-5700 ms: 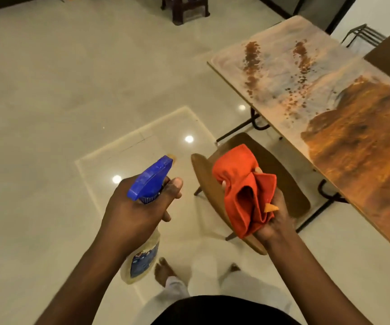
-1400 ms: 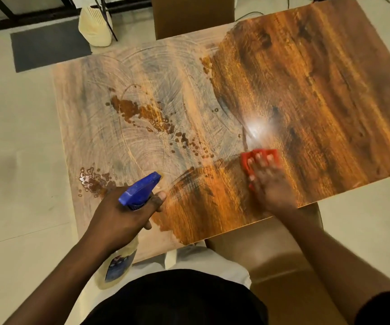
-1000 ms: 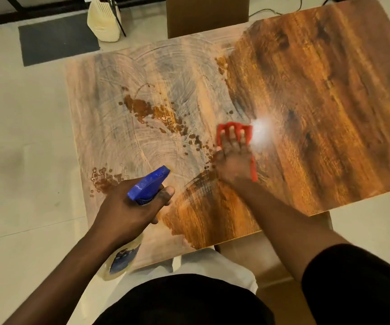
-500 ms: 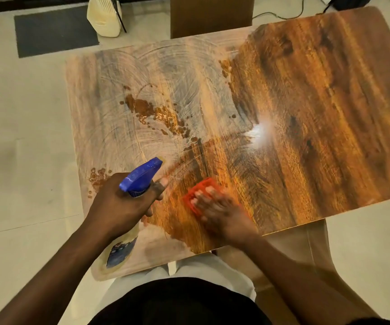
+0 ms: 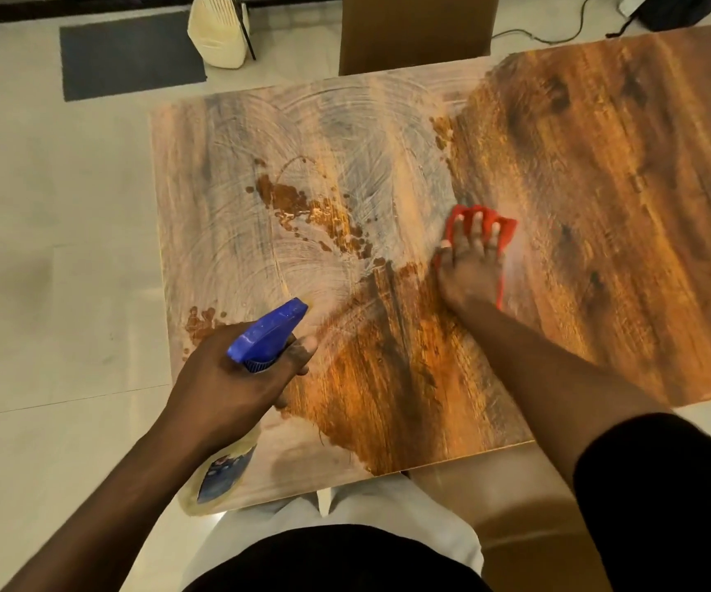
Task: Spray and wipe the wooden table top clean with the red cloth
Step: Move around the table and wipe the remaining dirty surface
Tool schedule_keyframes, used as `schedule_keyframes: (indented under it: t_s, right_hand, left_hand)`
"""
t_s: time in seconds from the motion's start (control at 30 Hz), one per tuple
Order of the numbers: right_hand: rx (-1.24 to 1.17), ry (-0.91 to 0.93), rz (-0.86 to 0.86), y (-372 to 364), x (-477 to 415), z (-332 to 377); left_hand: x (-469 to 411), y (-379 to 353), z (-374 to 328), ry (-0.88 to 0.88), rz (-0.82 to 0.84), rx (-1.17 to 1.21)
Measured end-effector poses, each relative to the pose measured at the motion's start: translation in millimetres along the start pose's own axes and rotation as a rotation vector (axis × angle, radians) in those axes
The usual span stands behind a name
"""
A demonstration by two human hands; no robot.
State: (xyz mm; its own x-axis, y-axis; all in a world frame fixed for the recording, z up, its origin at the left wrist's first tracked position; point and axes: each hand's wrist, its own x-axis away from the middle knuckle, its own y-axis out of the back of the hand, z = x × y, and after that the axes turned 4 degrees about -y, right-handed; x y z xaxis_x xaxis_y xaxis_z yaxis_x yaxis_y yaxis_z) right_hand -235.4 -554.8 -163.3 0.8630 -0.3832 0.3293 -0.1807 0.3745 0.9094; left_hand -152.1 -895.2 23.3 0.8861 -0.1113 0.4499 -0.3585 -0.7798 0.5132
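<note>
The wooden table top (image 5: 601, 207) fills the view; its right part and a near patch look dark and glossy, its left part is covered by a pale, swirled film with brown wet blotches (image 5: 302, 207). My right hand (image 5: 471, 267) lies flat with spread fingers on the red cloth (image 5: 505, 226), pressing it onto the table near the middle, at the border between the pale and the dark area. My left hand (image 5: 234, 382) grips a spray bottle with a blue trigger head (image 5: 270, 329) over the near left corner, nozzle pointing toward the table.
A brown chair back (image 5: 413, 32) stands at the far side of the table, another chair seat (image 5: 494, 497) below the near edge. On the floor lie a dark mat (image 5: 131, 53), a cream container (image 5: 219, 32) and cables (image 5: 567, 27).
My right hand has slid the red cloth from the near edge away from me and to the right, toward the table's middle. The near patch looks darker. The left hand has kept the bottle almost still.
</note>
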Motion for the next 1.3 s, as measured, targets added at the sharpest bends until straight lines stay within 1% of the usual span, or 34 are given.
schedule_keyframes:
  t_s: [0.13,0.23,0.3,0.37,0.47,0.53,0.6,0.7,0.8,0.9,0.97,1.03,1.07,1.13,1.23,1.3]
  right_hand:
    - [0.072,0.384,0.116,-42,59,69]
    - [0.108,0.651,0.201,-75,120,96]
    - [0.168,0.828,0.225,-95,157,95]
    - [0.194,0.956,0.253,-106,186,78]
    - [0.217,1.019,0.285,-105,202,29]
    - [0.259,1.001,0.247,-94,193,-10]
    - [0.297,0.887,0.181,-78,173,-47]
    - [0.284,0.590,0.114,-41,125,-90]
    - [0.197,0.298,0.069,-1,72,-115]
    - [0.043,0.053,-0.006,26,16,-108]
    - [-0.078,-0.139,-0.045,36,-20,-81]
    - [-0.157,-0.264,-0.046,38,-48,-46]
    - [-0.155,-0.268,-0.040,36,-56,-28]
    - [-0.075,-0.171,-0.033,25,-64,8]
    - [0.046,0.084,0.010,0,-52,64]
    - [0.072,0.259,0.071,-20,-28,102]
  left_hand:
    - [-1,2,-2,0.015,-0.019,-0.008]
    - [-3,4,-5,0.020,-0.050,0.002]
    - [-4,5,-9,0.022,-0.064,0.013]
    - [-6,5,-11,0.010,-0.070,0.002]
    - [-9,5,-13,-0.013,-0.068,0.012]
    - [-12,3,-14,-0.016,-0.060,0.043]
    - [-15,2,-15,-0.008,-0.064,0.073]
    - [-22,0,-15,-0.010,-0.084,0.071]
    - [-31,1,-17,-0.012,-0.109,0.094]
    - [-40,3,-19,-0.024,-0.120,0.109]
    - [-46,6,-18,-0.028,-0.130,0.109]
    - [-51,10,-16,-0.032,-0.137,0.103]
    - [-52,12,-15,-0.034,-0.134,0.103]
    - [-56,17,-14,-0.041,-0.127,0.103]
    - [-60,25,-13,-0.048,-0.130,0.110]
    - [-63,28,-12,-0.041,-0.138,0.111]
